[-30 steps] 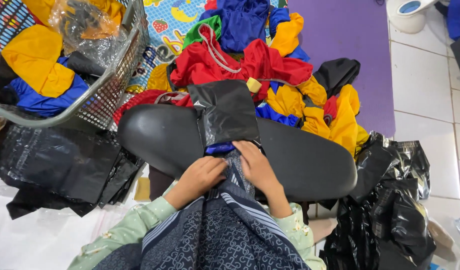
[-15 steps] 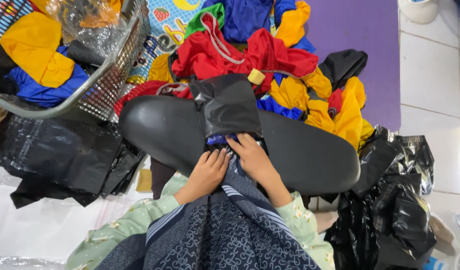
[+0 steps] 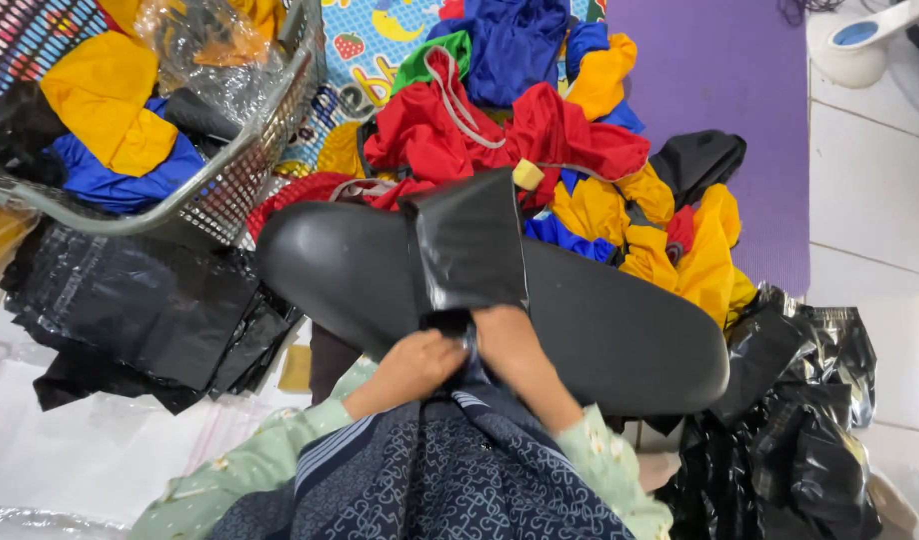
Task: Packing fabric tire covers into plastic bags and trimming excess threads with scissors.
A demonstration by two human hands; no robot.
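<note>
Both hands, left [image 3: 412, 362] and right [image 3: 508, 340], grip the near edge of the black bag [image 3: 467, 245], whose long axis runs away across the black seat [image 3: 620, 330].

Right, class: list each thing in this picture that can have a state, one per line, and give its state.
Black bag: lying flat on the seat, near end gripped.
Left hand: closed on the bag's near edge.
Right hand: pressed on the bag's near edge.
Black seat: lying flat, bag across it.
Wire basket: tilted, holding clothes.
Clothes pile: heaped, unfolded.
Stack of black bags: flat, spread on the floor.
</note>
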